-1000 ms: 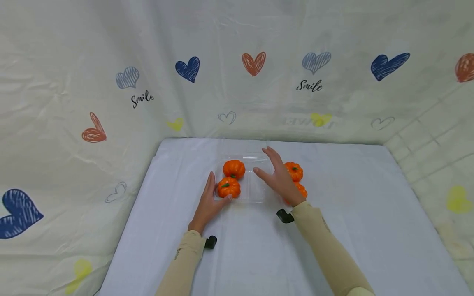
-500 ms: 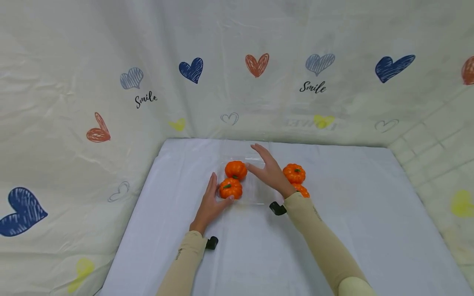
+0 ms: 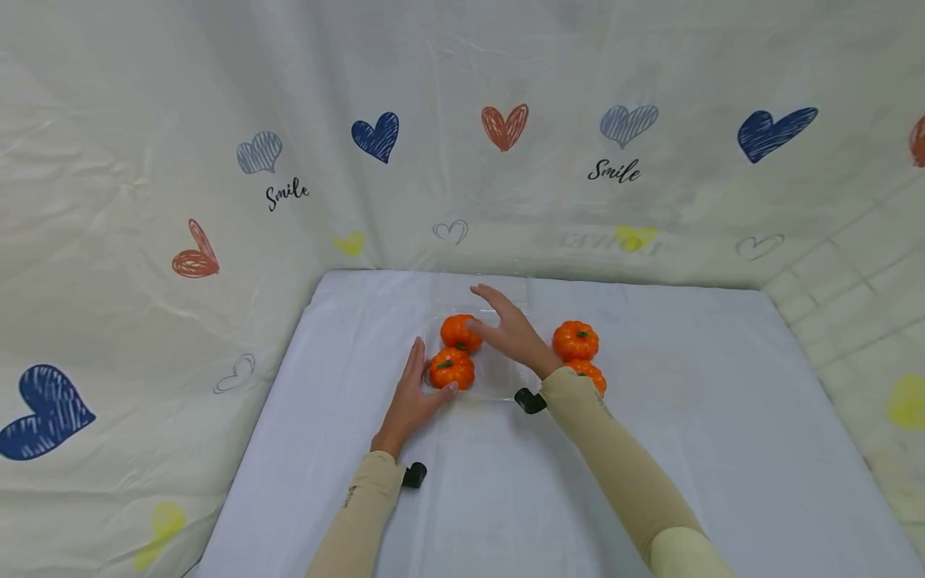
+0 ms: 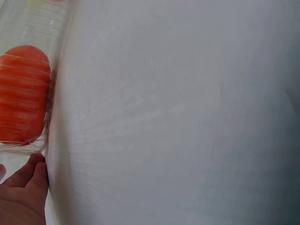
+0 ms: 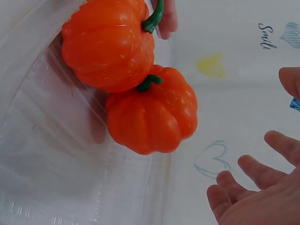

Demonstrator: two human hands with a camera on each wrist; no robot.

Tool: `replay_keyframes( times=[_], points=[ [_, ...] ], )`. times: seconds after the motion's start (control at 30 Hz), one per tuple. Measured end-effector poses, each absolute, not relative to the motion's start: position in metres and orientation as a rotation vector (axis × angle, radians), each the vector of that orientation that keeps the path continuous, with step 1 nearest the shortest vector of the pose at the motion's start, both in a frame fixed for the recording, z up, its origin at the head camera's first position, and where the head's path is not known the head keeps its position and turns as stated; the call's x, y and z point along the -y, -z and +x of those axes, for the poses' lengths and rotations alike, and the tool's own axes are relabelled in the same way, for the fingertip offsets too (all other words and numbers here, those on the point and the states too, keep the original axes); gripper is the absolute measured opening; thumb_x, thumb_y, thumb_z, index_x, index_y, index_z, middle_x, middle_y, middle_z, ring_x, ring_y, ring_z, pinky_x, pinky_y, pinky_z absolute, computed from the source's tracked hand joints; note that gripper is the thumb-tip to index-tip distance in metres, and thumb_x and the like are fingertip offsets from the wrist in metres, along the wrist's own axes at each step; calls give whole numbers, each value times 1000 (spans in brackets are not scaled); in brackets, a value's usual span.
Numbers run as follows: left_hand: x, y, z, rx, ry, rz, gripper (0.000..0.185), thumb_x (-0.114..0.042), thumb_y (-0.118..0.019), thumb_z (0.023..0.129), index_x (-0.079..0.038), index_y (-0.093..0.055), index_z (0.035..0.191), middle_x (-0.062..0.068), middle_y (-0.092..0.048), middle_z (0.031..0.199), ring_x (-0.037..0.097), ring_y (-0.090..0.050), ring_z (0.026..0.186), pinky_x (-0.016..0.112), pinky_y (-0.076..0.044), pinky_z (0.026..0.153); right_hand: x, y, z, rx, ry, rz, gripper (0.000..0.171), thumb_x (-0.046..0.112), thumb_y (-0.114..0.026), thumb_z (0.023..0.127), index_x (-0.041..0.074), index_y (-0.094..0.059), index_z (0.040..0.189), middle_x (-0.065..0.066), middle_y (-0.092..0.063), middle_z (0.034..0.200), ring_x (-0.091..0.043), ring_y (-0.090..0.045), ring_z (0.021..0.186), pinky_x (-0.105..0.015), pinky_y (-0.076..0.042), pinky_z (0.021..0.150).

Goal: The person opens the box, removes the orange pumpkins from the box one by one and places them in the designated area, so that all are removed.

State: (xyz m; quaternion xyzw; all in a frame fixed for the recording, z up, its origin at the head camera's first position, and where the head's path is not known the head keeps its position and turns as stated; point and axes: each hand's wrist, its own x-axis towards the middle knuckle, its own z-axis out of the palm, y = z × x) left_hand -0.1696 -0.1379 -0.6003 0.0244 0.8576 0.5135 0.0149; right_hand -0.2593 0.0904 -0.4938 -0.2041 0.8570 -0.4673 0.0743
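Two orange toy pumpkins sit in the left part of a clear plastic box [image 3: 500,375]: a far pumpkin [image 3: 452,329] and a near pumpkin [image 3: 451,370]. My left hand [image 3: 413,407] lies at the box's near left corner, its fingers straight along the side and the thumb by the front edge. In the left wrist view, fingertips [image 4: 36,161] touch the ribbed box wall, with orange showing through. Over the box my right hand [image 3: 511,331] hovers with fingers spread, its thumb overlapping the far pumpkin. The right wrist view shows the right hand [image 5: 262,192] apart from both pumpkins.
Outside the box to the right lie two more orange pumpkins, a back one [image 3: 576,341] and a front one [image 3: 590,374] partly covered by the right sleeve. A clear lid [image 3: 451,295] lies folded back behind the box. A heart-printed curtain [image 3: 433,185] rises behind the white table [image 3: 686,401].
My right hand has moved left, from above the box's right side to the far pumpkin, uncovering more of the right-hand pumpkins. The left hand stays at the corner. The view shifts slightly.
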Motion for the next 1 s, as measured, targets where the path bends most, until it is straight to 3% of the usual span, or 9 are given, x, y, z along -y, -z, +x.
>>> replay_keyframes(
  times=[0.33, 1.0],
  points=[
    [139, 601, -169, -2669, -1601, 84, 115, -62, -77, 93, -19, -9, 174, -6, -6, 179, 30, -39, 155, 51, -32, 124, -76, 500, -267, -2552, 1371, -645, 69, 38, -69, 104, 14, -44, 164, -10, -35, 172, -34, -30, 158, -63, -30, 123],
    [140, 602, -169, -2662, -1646, 115, 115, -60, -79, 92, -18, -10, 174, -4, -9, 179, 30, -41, 154, 50, -32, 124, -63, 504, -272, -2557, 1226, -680, 62, 24, -70, 104, 11, -49, 161, -14, -38, 170, -36, -31, 157, -58, -28, 126]
  ],
)
